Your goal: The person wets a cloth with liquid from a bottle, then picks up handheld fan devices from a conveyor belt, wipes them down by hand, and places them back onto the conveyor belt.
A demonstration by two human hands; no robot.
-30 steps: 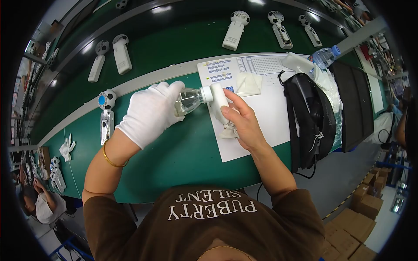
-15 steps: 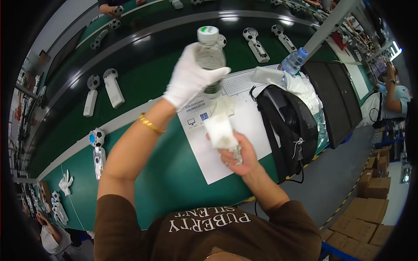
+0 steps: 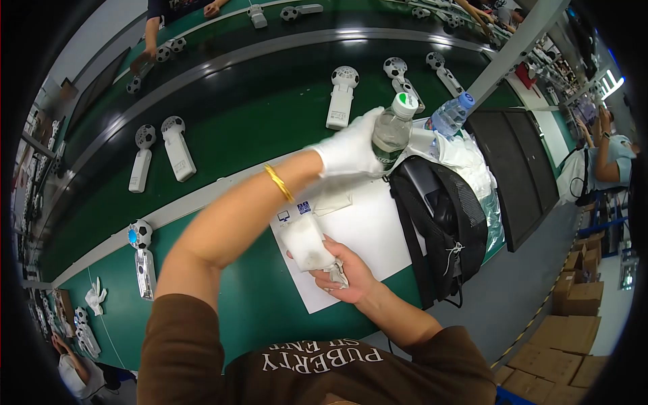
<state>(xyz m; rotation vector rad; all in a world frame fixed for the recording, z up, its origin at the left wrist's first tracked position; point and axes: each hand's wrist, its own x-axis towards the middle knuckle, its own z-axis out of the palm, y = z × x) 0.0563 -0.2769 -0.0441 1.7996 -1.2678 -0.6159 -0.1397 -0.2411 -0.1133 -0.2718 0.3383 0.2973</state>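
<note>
Grey floor [image 3: 516, 270] ran along 4 o'clock, and there brown boxes [image 3: 563, 331] were stacked. A glossy dark green belt [image 3: 263, 101] curved from 9 o'clock over 12, edged by pale rails, and nearer lay a plain green bench [image 3: 256, 297]. A metal pole [image 3: 516, 47] slanted up at 2 o'clock. Other people worked around: one [image 3: 601, 158] at 3 o'clock, one [image 3: 165, 10] past the belt between 10 and 11, one [image 3: 75, 371] at 8. On the bench, a white sheet [image 3: 378, 233] spread around the centre; a black bag [image 3: 462, 233] between 3 and 4 lapped its edge, with a dark panel [image 3: 499, 179] beyond. White devices [image 3: 341, 104] with football heads lay spaced along the belt, and another [image 3: 143, 263] lay on the bench between 8 and 9. The left hand [image 3: 352, 145], gloved, was closed around a clear bottle [image 3: 390, 142] between 1 and 2 o'clock, cap up and leaning slightly; its base was hidden. A blue-capped bottle [image 3: 451, 116] stood near it at 2. The right hand [image 3: 349, 270], bare, held a white pad [image 3: 307, 243] near 7 o'clock, above the sheet, fingers beneath and thumb alongside. A loose glove [image 3: 95, 297] lay at 8.
</note>
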